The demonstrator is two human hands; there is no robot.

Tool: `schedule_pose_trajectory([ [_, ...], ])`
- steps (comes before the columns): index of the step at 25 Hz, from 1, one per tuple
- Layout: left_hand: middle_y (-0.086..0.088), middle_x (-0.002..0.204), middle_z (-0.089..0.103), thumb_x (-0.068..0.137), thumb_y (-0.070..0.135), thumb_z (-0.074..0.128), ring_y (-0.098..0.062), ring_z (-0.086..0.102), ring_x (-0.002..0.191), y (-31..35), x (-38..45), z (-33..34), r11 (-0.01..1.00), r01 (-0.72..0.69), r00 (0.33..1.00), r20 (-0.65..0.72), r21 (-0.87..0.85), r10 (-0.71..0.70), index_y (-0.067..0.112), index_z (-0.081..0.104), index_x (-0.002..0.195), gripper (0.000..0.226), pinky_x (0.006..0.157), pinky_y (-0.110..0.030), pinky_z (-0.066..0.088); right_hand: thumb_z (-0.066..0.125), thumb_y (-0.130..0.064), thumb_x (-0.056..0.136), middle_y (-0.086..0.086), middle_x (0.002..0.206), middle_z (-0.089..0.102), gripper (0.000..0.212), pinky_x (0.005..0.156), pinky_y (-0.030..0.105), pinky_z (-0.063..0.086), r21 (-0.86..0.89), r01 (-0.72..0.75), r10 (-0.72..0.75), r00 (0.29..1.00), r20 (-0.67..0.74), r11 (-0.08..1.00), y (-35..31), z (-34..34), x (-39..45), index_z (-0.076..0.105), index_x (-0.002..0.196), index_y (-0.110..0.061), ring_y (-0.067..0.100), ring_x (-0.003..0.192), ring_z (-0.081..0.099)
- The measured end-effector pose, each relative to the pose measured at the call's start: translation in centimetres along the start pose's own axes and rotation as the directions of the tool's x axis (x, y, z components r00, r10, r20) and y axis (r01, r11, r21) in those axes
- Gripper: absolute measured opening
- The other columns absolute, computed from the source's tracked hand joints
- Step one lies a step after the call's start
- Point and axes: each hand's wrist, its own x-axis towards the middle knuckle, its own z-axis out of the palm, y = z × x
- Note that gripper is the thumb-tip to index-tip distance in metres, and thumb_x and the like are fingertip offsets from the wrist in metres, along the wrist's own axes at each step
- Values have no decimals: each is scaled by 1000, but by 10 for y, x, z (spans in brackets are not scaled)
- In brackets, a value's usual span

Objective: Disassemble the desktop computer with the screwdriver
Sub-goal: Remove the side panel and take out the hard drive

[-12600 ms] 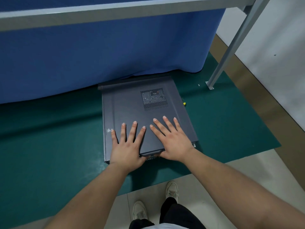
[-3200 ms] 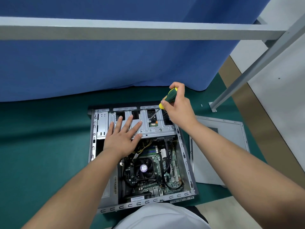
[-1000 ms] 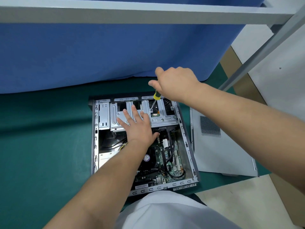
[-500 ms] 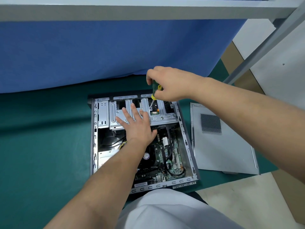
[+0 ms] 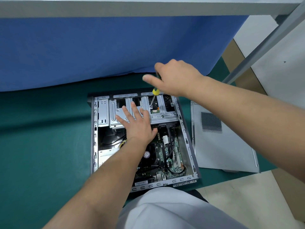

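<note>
The desktop computer (image 5: pixel 94 129) lies open on its side on the green mat, with its motherboard, cables and fan exposed. A silver drive cage (image 5: pixel 166 115) spans its far end. My left hand (image 5: pixel 137 124) presses flat on the cage with fingers spread. My right hand (image 5: pixel 175 78) grips the green and yellow screwdriver (image 5: pixel 155 92) from above. The shaft slants down and its tip sits on a screw in the cage, just right of my left fingers. Most of the handle is hidden in my fist.
The removed grey side panel (image 5: pixel 221 146) lies on the mat right of the case. A blue cloth (image 5: pixel 99 50) hangs behind, under a grey metal beam (image 5: pixel 132 9). A slanted frame leg (image 5: pixel 264 40) stands at the right. My white-clad knee (image 5: pixel 173 210) is at the bottom.
My right hand has turned on the screwdriver handle, with the thumb now stretched out to the left. My left hand stays flat on the drive cage.
</note>
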Motion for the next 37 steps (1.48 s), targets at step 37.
schedule_pose_trajectory([
  [37, -33, 165, -9, 84, 75, 50, -66, -10, 144, 0, 0, 2, 1000, -1, 1000, -12, -2, 1, 7, 17, 151, 101, 103, -87, 2, 39, -61, 101, 2, 73, 48, 42, 52, 33, 30, 3, 35, -34, 996, -77, 999, -1, 6, 1, 43, 107, -19, 27, 61, 47],
])
